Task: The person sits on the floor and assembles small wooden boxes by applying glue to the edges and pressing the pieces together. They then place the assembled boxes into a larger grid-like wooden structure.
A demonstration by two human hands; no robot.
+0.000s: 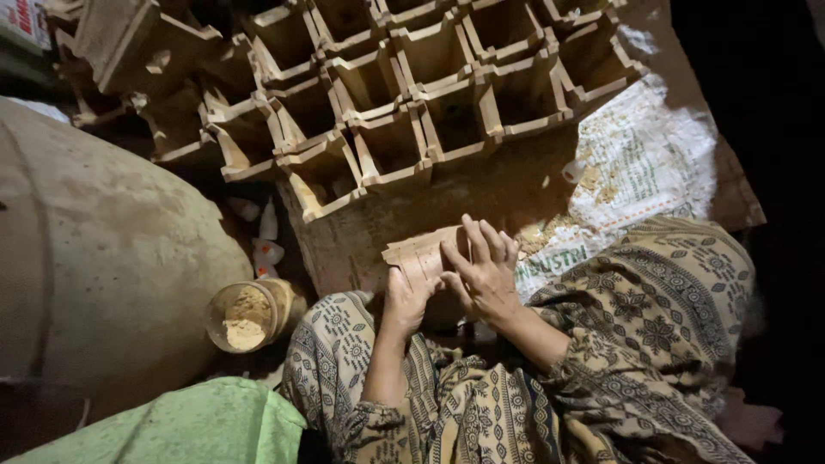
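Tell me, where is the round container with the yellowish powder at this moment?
In the head view, the round container lies on its side at lower left, between the large grey rounded vessel and the person's patterned knee, left of the left hand.
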